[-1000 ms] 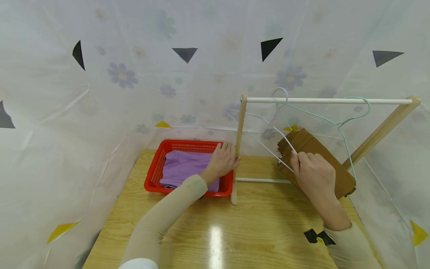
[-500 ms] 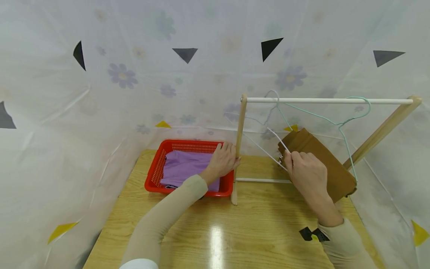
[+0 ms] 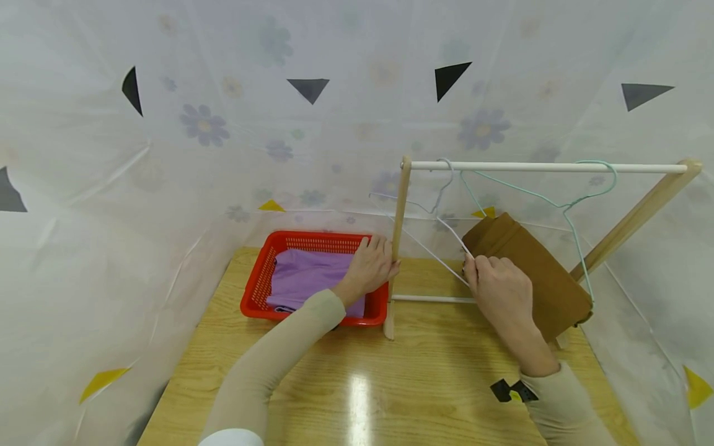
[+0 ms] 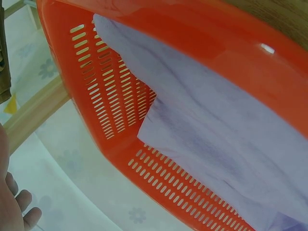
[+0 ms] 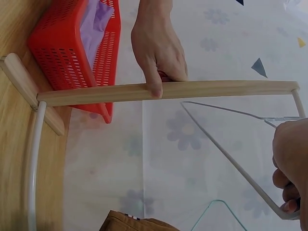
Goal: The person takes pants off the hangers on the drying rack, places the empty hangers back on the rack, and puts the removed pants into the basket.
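- A light wood-grain table [image 3: 312,384] fills the near middle, its smooth top catching a bright streak of glare.
- Pale plastic sheeting [image 3: 357,49], creased and printed with faded flowers, walls the far, left and right sides; 5 dark triangles [image 3: 309,90] and 4 yellow triangles [image 3: 697,387] are on it.
- A rack [image 3: 530,166] stands on the right part of the table: 2 pale wooden posts, with a slim round white bar across the top and another low down.
- Left of the rack, just beside its left post [image 3: 400,210], sits a red plastic basket [image 3: 312,234], rectangular with rounded corners and slotted walls; soft purple cloth [image 3: 307,272] lies folded inside.
- The left hand [image 3: 368,266] grips the left post above the basket's right side, thumb across the wood.
- The right hand [image 3: 502,291] grips the right end of a thin white hanger [image 3: 453,235], its fingers curled round the wire; the hanger's hook is at the top bar, near the left post.
- Farther right, a mint hanger [image 3: 576,241] hooks over the top bar and carries a thick, matte brown cloth [image 3: 513,241], tilted down to the right.
- Both arms wear beige sleeves [image 3: 268,365].
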Tool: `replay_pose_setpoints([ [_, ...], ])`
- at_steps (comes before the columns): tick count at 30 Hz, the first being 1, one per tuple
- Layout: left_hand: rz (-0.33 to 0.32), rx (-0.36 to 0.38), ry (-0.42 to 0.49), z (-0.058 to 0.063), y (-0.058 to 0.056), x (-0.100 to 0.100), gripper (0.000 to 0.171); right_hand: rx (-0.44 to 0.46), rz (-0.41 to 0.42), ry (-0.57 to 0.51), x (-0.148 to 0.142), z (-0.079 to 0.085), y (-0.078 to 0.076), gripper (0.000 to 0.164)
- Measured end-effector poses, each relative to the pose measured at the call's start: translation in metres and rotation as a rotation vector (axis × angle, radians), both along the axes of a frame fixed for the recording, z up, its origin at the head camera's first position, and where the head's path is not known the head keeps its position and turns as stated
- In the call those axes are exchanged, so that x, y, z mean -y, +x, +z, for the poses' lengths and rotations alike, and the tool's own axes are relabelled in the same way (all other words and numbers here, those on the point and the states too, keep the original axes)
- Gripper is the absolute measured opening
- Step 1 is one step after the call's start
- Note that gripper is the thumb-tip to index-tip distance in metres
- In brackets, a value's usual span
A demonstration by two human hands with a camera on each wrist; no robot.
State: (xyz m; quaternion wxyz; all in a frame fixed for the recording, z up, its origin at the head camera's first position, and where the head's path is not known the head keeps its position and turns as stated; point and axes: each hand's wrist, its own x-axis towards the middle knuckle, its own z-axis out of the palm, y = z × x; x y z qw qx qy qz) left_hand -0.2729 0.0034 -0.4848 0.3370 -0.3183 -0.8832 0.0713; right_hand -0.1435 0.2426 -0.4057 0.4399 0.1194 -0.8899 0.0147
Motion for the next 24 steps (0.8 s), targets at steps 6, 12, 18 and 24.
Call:
replay_pose_setpoints([
  [6,-0.008,-0.005,0.007,-0.0005,-0.0007,-0.0005,0.039,-0.029,0.016,-0.031,0.0028,-0.0040,-0.0017,0.044],
  [12,-0.017,-0.019,0.021,-0.0018,-0.0014,0.0002,0.039,-0.012,0.024,-0.039,0.0039,-0.0057,-0.0029,0.045],
  [18,-0.026,-0.053,0.028,-0.0015,-0.0017,0.0004,0.040,0.011,0.003,-0.014,0.0011,-0.0048,-0.0034,0.046],
  [24,-0.013,-0.031,0.006,-0.0003,-0.0003,0.0007,0.040,-0.003,-0.027,-0.007,-0.0020,-0.0021,-0.0008,0.045],
])
